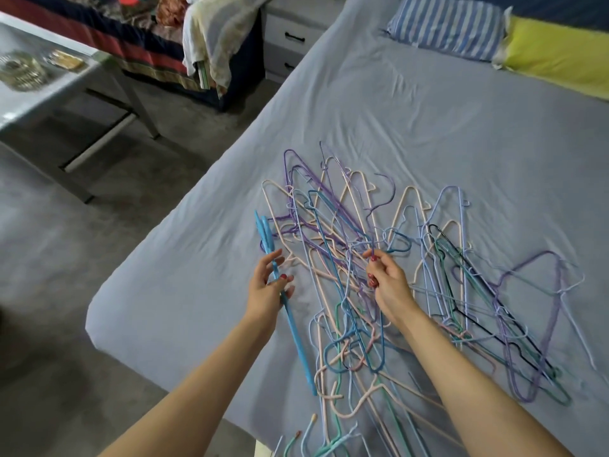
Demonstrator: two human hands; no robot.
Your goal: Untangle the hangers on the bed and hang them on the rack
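I look down on a wide bed (412,103) under a pale blue sheet, with a striped pillow (448,26) and a yellow pillow (557,51) at its far end. A tangled heap of wire hangers (389,275), purple, cream, blue and green, sprawls across the near half of the bed. My left hand (268,285) curls its fingers round a thick blue plastic hanger (298,341) at the heap's left edge. My right hand (387,280) pinches what seems to be a thin purple wire in the pile's middle.
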